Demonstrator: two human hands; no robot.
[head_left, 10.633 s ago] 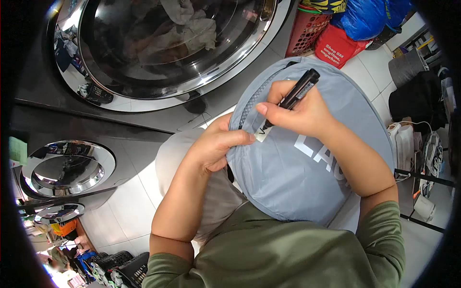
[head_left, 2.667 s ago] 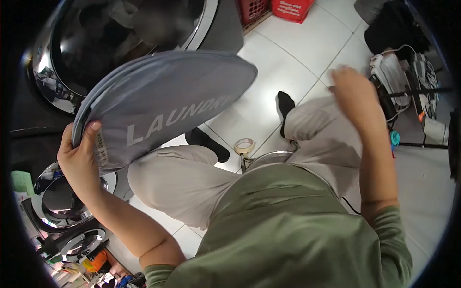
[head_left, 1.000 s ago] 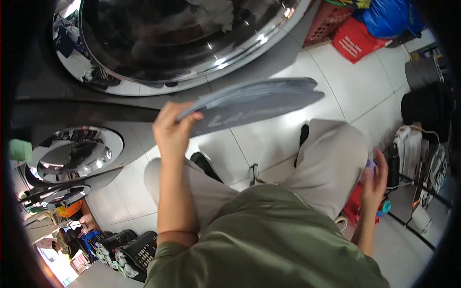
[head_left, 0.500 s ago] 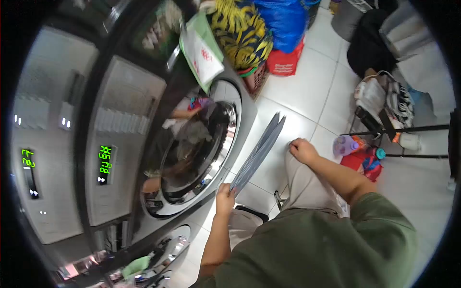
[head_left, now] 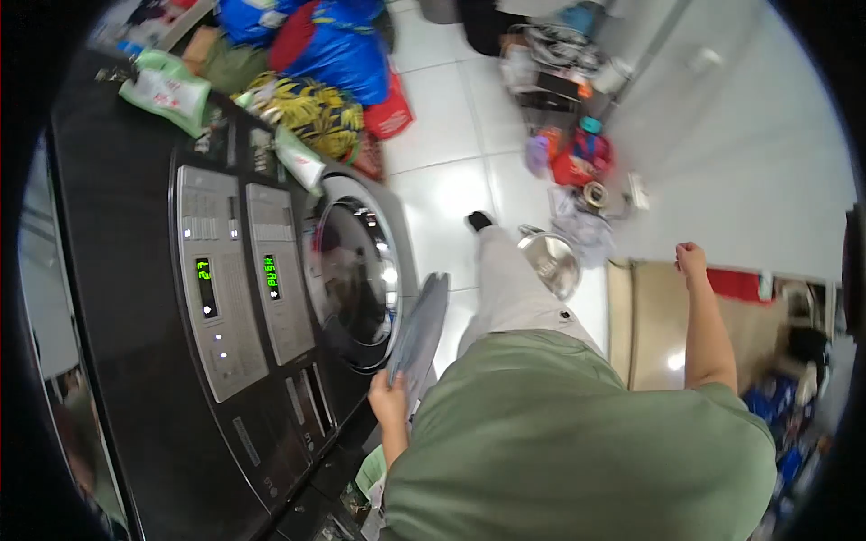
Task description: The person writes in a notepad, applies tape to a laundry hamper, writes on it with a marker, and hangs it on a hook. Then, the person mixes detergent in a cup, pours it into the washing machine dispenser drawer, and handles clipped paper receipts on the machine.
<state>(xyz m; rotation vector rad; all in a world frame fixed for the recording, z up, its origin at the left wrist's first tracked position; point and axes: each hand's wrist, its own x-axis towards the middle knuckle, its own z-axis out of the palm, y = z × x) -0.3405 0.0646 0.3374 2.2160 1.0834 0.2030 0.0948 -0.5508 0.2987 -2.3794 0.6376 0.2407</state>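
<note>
My left hand [head_left: 389, 402] is closed around the near end of a flat grey folded panel [head_left: 422, 329]. The panel slants forward beside the round glass door [head_left: 352, 270] of a dark laundry machine [head_left: 135, 298]. Out to the right, my right hand [head_left: 691, 259] is raised away from my body with its fingers curled in. Nothing shows in it, and it touches nothing that I can see. Green digits glow on the machine's two grey control panels [head_left: 221, 352].
Beyond the machine are a yellow-and-black patterned cloth bundle [head_left: 311, 113], blue bags [head_left: 338, 54] and a red bag [head_left: 390, 110]. A round metal stool [head_left: 548, 263] stands by my leg. Bottles and bags [head_left: 577, 158] sit near the wall, with a beige surface [head_left: 663, 316] at right.
I have risen from a seated position, and the stool now shows. My right hand has left my knee and swung out right. The grey panel remains in my left hand, close to the machine.
</note>
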